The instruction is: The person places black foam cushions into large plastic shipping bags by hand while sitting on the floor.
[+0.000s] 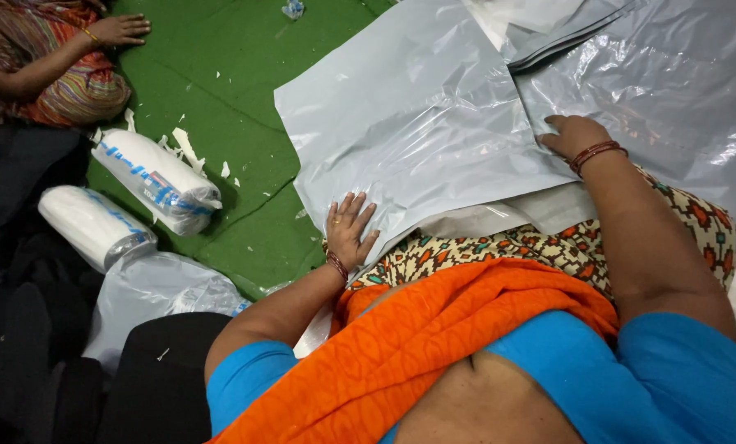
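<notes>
Seated on the green floor mat [244,74], a person is flattening a grey plastic bag [417,123] across the lap, left hand [350,230] and right hand [573,134] both spread open, pressing its near edge; smoothing likely calls for outward strokes.

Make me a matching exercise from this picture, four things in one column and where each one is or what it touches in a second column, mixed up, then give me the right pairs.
Things:
1. left hand
2. right hand
3. two white wrapped rolls
4. other person's hand

Places:
A. lying on the green mat, beside paper scraps
B. flat on the near edge of the grey plastic bag
C. top left corner, resting on the mat
D. fingers spread further up, where two grey bags overlap

Pairs: 1-B, 2-D, 3-A, 4-C
</notes>
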